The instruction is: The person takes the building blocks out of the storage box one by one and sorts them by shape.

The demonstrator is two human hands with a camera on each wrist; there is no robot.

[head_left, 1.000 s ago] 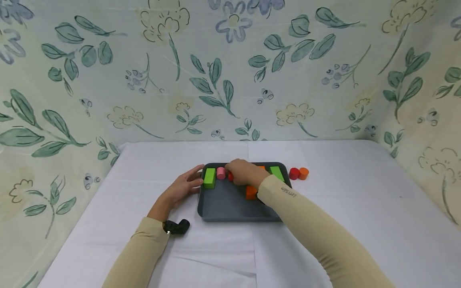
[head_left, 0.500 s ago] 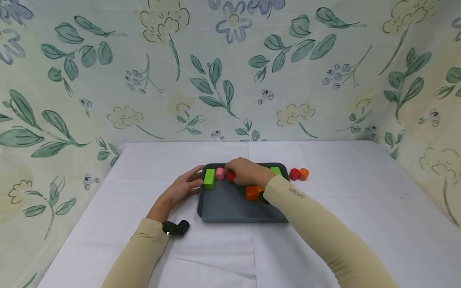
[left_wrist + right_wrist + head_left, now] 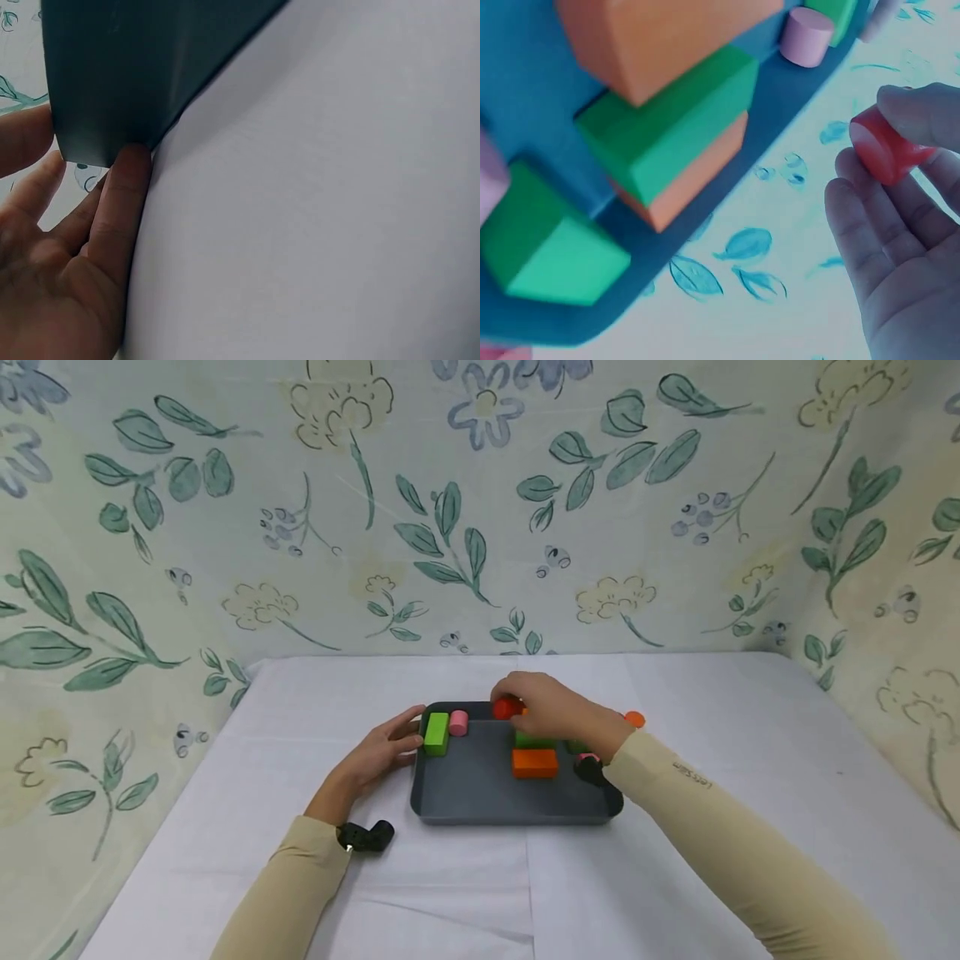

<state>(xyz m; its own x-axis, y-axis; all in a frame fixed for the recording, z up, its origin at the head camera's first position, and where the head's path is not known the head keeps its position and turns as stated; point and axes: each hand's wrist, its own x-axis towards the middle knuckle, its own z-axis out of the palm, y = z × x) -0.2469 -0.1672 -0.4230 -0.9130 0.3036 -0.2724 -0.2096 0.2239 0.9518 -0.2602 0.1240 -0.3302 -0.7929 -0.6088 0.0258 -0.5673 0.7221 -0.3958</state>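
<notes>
While a white cloth [image 3: 750, 735] bore a shallow, rectangular dark-grey tray [image 3: 480, 802], the left hand [image 3: 378, 752], fingers spread, touched its left edge, seemingly steadying it; the right hand [image 3: 551, 706] pinched a small red cylinder [image 3: 506, 708] near the far rim, perhaps for control; the cylinder looked smooth, flat-ended.

Blocks [image 3: 535, 764] flank a cylinder [image 3: 458, 723] in the tray [image 3: 480, 797].

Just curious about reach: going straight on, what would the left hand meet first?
Probably the tray: the left hand looks to be against its left side, though depth is unclear.
</notes>
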